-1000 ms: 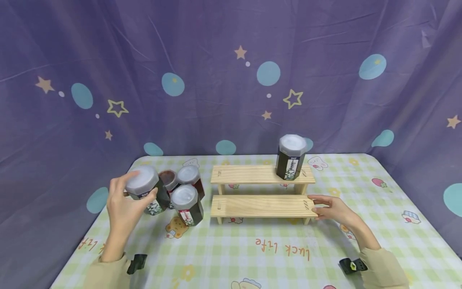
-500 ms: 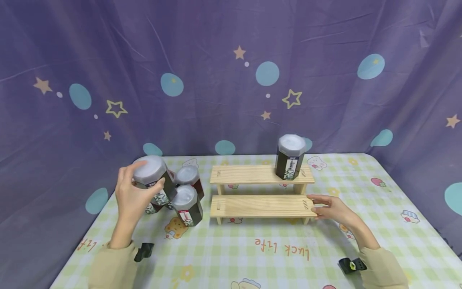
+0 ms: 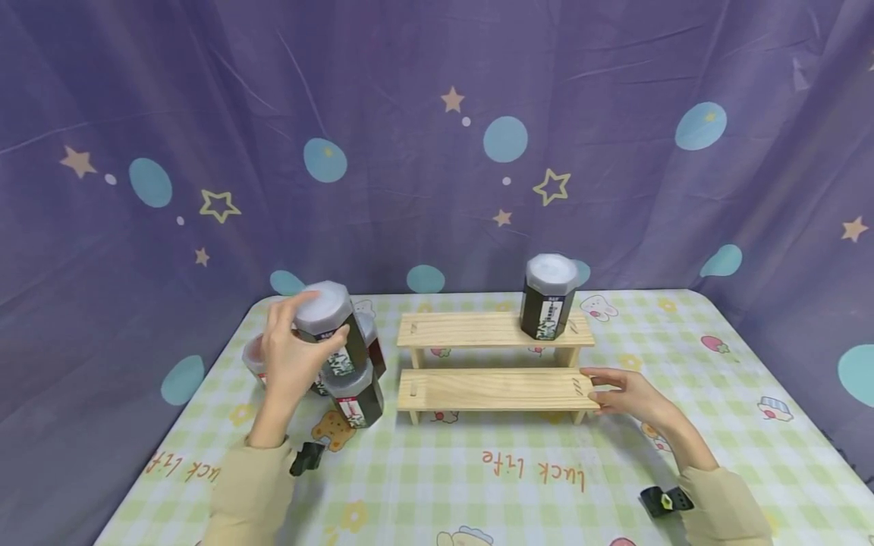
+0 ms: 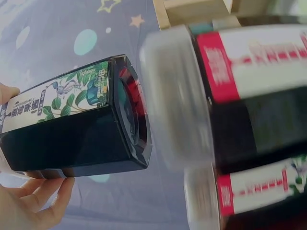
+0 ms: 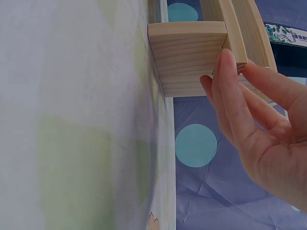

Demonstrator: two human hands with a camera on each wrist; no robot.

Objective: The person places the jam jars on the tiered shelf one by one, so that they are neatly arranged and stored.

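Note:
My left hand grips a dark jar with a frosted lid, thumb on one side and fingers on the other. It is lifted, in front of and above other jars. The left wrist view shows its blue-and-white label and bare base. Just below it stands a red-labelled jar. My right hand pinches the right end of the lower board of a two-step wooden shelf; the right wrist view shows fingertips at the board's edge. Another dark jar stands on the upper step's right end.
More jars stand at the left: one beside my left hand, and one behind the red-labelled jar, partly hidden. A checked cloth covers the table. A purple curtain hangs behind.
My left hand has lifted the jar and carried it to the right, over the other jars. A jar at the far left has come into sight. My right hand stays at the shelf.

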